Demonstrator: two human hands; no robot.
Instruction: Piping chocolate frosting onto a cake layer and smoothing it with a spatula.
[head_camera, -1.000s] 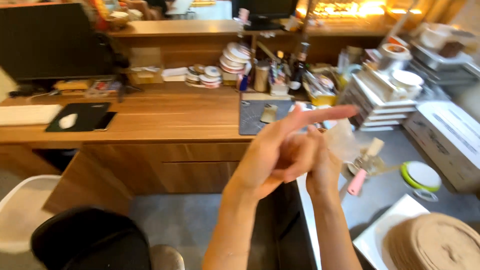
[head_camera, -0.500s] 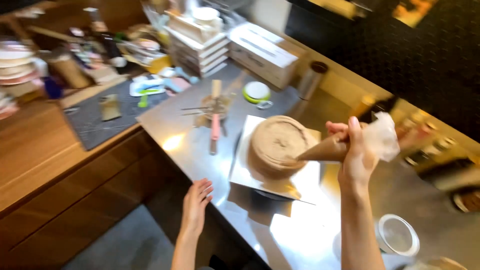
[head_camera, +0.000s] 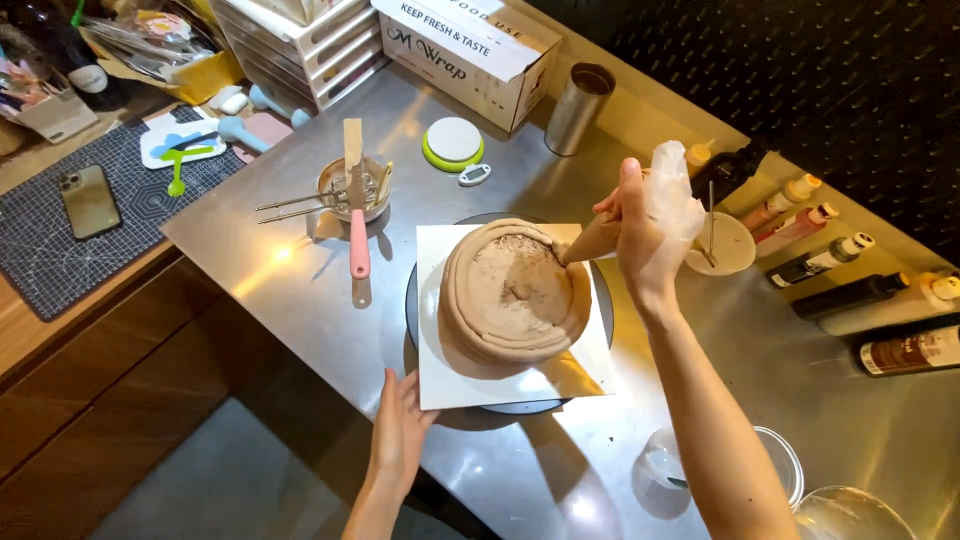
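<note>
I see right hand (head_camera: 640, 235) closed round soft cream-filled piping bag (head_camera: 625, 222), tip at rim of round brown-frosted cake (head_camera: 512, 295) on white square board (head_camera: 440, 380). Left hand (head_camera: 400, 430) open, fingertips at board edge. Bag squashy, slippery: I judge best grip high at twist. Frosting fragile.

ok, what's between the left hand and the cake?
Head view: the white square board under the cake. The left hand touches its near corner; nothing else lies in that stretch.

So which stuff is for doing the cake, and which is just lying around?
In use:
right hand squeezing the piping bag
brown frosted cake
white cake board
turntable
left hand at the board's corner

Lying about:
pink-handled spatula
phone
metal cup
sauce bottles
</note>
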